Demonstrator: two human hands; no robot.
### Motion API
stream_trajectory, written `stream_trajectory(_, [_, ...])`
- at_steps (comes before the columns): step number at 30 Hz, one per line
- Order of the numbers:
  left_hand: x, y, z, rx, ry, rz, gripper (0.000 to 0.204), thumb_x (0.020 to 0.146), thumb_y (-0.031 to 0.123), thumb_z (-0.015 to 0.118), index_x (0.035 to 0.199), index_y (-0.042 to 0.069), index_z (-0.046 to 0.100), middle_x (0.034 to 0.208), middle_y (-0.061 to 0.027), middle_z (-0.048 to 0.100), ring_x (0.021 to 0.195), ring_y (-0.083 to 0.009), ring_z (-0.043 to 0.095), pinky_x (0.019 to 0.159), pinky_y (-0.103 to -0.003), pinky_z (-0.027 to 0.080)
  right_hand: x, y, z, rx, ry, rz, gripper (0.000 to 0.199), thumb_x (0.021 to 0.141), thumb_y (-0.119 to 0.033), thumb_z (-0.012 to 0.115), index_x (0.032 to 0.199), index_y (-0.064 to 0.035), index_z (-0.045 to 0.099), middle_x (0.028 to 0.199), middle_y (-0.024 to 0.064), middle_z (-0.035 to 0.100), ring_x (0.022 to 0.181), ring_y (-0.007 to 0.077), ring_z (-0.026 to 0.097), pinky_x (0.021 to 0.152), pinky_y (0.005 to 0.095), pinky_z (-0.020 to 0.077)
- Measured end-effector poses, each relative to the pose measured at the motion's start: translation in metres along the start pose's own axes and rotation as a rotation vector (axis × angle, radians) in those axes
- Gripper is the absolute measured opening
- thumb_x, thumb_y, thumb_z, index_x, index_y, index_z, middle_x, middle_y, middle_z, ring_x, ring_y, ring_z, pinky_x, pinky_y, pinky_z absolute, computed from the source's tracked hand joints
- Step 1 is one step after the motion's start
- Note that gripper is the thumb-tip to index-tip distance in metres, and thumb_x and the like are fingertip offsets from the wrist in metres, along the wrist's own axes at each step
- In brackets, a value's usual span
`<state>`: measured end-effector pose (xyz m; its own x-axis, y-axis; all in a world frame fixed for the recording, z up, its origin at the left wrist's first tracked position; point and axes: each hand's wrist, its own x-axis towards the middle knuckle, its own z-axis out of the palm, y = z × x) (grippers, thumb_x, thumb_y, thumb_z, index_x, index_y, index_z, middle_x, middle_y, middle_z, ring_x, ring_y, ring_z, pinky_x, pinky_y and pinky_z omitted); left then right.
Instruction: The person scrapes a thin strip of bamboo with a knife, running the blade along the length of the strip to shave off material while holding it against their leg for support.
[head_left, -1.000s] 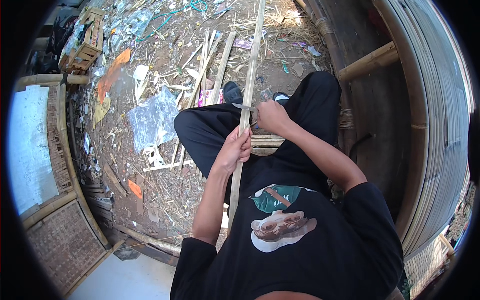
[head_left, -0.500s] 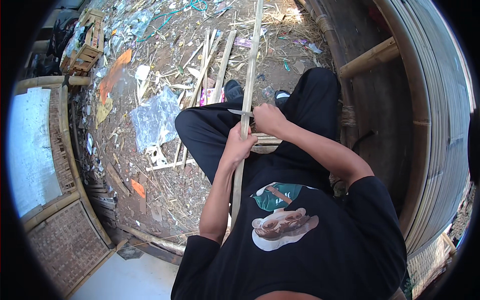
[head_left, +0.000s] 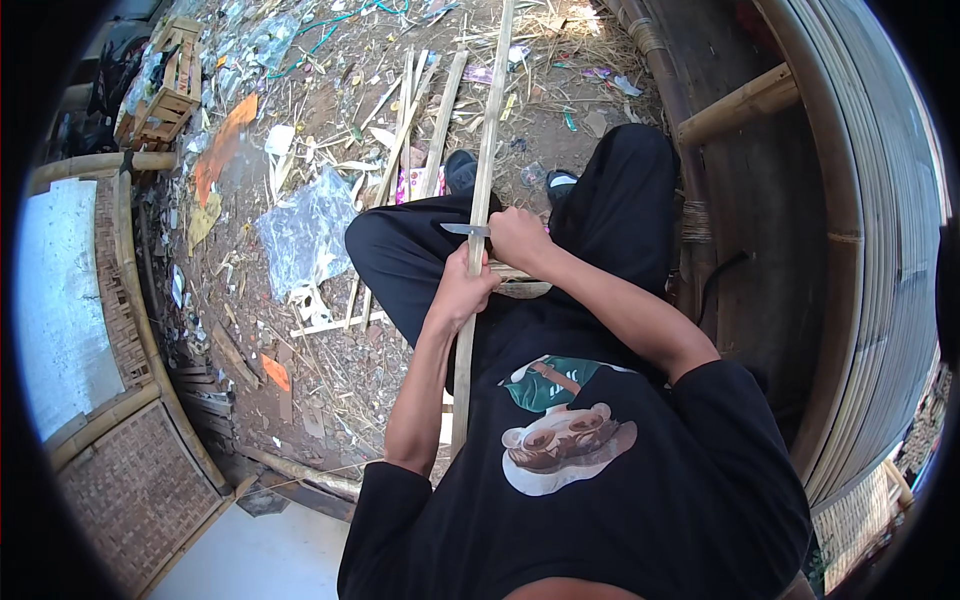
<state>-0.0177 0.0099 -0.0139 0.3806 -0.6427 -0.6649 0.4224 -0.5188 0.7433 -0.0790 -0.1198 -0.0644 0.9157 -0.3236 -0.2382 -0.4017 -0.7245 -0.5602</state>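
Note:
A long, pale bamboo strip (head_left: 488,140) runs from the far ground back between my knees and along my left side. My left hand (head_left: 464,288) is wrapped round it just in front of my lap. Slightly farther out, my right hand (head_left: 520,238) grips a knife, its handle hidden in the fist. The knife's blade (head_left: 464,230) lies across the strip, its tip pointing left past the strip's edge. Several other bamboo strips (head_left: 440,125) lie on the ground beyond my left knee.
Clear plastic sheeting (head_left: 308,232), an orange scrap (head_left: 225,145) and shavings litter the dirt ground. A wooden crate (head_left: 172,90) stands far left. Bamboo poles and a slatted bamboo wall (head_left: 885,260) rise close on my right. Woven panels (head_left: 140,490) are at left.
Both hands, the knife and the bamboo strip have shifted slightly left in the picture. The blade still crosses the strip, and both grips look the same.

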Motion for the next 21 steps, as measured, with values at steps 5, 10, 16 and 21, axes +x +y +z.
stream_trajectory(5, [-0.005,0.001,-0.008,0.002,0.013,-0.001,0.033,0.069,-0.013,0.055,0.088,0.008,0.039,0.064,0.0022,0.039,0.039,-0.0046,0.036,0.032,-0.021,0.026,0.008,-0.01,0.008,0.004,0.05,0.026,0.018,0.079,-0.012,0.055,0.076,0.0005,0.067,0.074,0.0227,0.066,0.073,0.0367,0.068,0.064,0.0456,0.0552])
stream_trajectory(10, [-0.026,0.009,-0.009,-0.122,0.0,-0.048,0.035,0.068,-0.013,0.055,0.09,0.009,0.038,0.063,0.003,0.04,0.038,-0.0033,0.033,0.031,-0.021,0.024,0.027,-0.007,-0.014,0.123,0.184,0.324,0.012,0.073,-0.005,0.058,0.078,0.0024,0.067,0.081,0.0259,0.066,0.08,0.0404,0.066,0.07,0.046,0.0546])
stream_trajectory(16, [-0.041,0.008,-0.001,-0.098,-0.062,-0.024,0.033,0.072,-0.013,0.058,0.089,0.01,0.041,0.062,0.0041,0.041,0.039,-0.0018,0.036,0.032,-0.019,0.022,0.024,0.087,-0.072,0.134,0.336,0.421,0.013,0.073,-0.007,0.06,0.077,0.0042,0.066,0.076,0.0259,0.064,0.08,0.0414,0.064,0.072,0.0465,0.0532])
stream_trajectory(21, [-0.026,0.034,-0.01,-0.262,-0.067,0.038,0.03,0.079,-0.008,0.06,0.086,0.012,0.039,0.061,0.0031,0.043,0.037,-0.0012,0.032,0.03,-0.019,0.02,0.008,0.039,-0.067,0.23,0.174,0.218,0.012,0.072,-0.012,0.061,0.069,-0.0004,0.064,0.079,0.0259,0.063,0.087,0.0438,0.061,0.082,0.0455,0.05])
